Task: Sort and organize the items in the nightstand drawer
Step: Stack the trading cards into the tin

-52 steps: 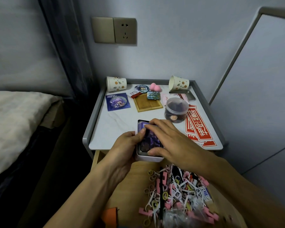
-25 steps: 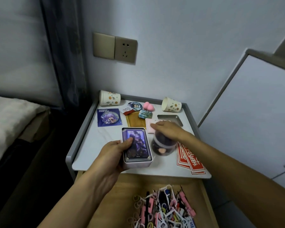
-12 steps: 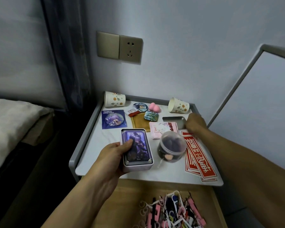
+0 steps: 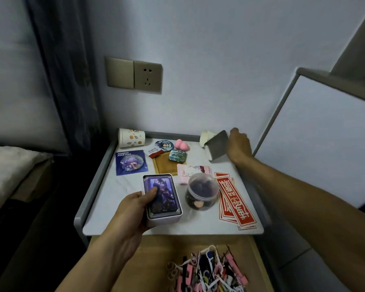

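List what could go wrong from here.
The tilted tin lid in the right hand is close to the tipped paper cup and may knock it. Bringing the lid back, the arm may topple the clear jar. The open tin in the left hand could spill its cards.

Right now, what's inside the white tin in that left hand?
A purple picture card fills the open tin; the left hand rests its thumb on it. Whatever lies under the card is covered.
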